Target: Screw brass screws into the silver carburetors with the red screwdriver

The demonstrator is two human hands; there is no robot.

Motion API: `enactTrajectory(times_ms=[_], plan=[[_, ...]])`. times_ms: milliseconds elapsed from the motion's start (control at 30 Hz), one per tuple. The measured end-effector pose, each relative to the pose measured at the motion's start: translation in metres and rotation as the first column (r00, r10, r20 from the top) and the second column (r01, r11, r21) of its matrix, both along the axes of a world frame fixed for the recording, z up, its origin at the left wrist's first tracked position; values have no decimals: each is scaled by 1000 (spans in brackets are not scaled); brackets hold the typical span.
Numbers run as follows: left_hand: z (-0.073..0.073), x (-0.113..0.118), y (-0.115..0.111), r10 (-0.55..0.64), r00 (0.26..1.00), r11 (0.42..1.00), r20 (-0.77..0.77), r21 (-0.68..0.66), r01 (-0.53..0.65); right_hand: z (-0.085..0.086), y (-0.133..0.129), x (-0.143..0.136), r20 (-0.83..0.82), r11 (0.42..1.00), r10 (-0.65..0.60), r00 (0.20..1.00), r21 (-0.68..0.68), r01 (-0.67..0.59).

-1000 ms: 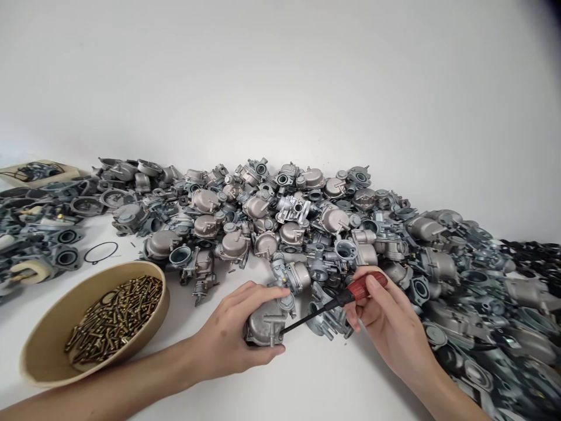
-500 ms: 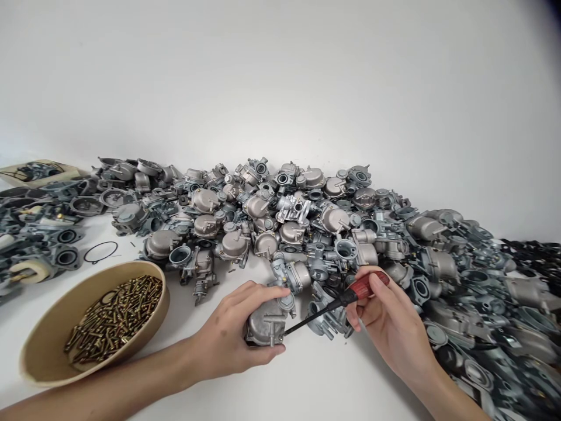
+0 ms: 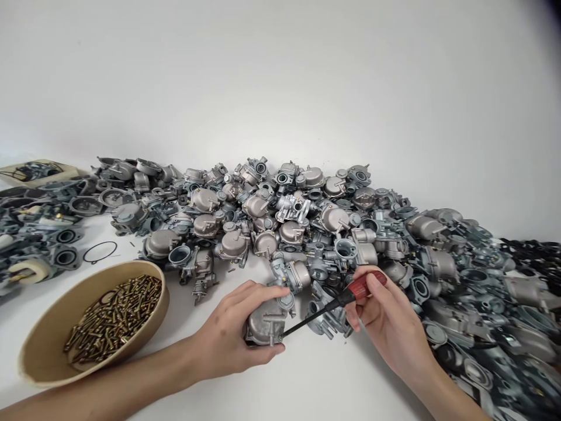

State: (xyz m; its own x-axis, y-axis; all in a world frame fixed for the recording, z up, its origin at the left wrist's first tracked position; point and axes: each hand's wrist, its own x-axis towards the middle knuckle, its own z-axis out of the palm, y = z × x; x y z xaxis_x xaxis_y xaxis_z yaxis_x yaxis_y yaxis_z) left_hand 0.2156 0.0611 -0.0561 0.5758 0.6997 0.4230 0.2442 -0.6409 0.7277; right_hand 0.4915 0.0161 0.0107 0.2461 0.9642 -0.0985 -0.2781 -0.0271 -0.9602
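My left hand [image 3: 239, 328] grips a grey metal carburetor [image 3: 265, 323], thumb below and fingers over its top, with the rounded float bowl facing me. In my right hand [image 3: 385, 310] is a screwdriver [image 3: 360, 289] with a red handle and a dark shaft. The shaft slants down to the left, and its tip meets the lower right corner of the float bowl, at a small screw. My fingers wrap around the red handle near its back end. The palm side of the left hand is hidden.
A tan bowl [image 3: 37, 351] full of brass-coloured screws [image 3: 114, 318] stands at the left. Piled carburetors [image 3: 291, 233] spread across the back and right. A black rubber ring [image 3: 100, 252] lies behind the bowl. Float-bowl covers and parts [image 3: 85, 204] sit at far left, black parts [image 3: 537, 257] at far right.
Both hands, the carburetor and the screwdriver stay almost in place. The fingers of my right hand have shifted slightly on the red handle.
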Motion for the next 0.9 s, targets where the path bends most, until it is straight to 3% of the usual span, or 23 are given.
enactTrajectory(times_ms=[367,900], plan=[[-2,4,-5,49,998,952,50,-305,-31,0,-1,1,14,1000,-8,1000,22,7],[5,3,0,102,995,945,2,-312,-97,-3,-4,6,80,997,22,997,65,-27]])
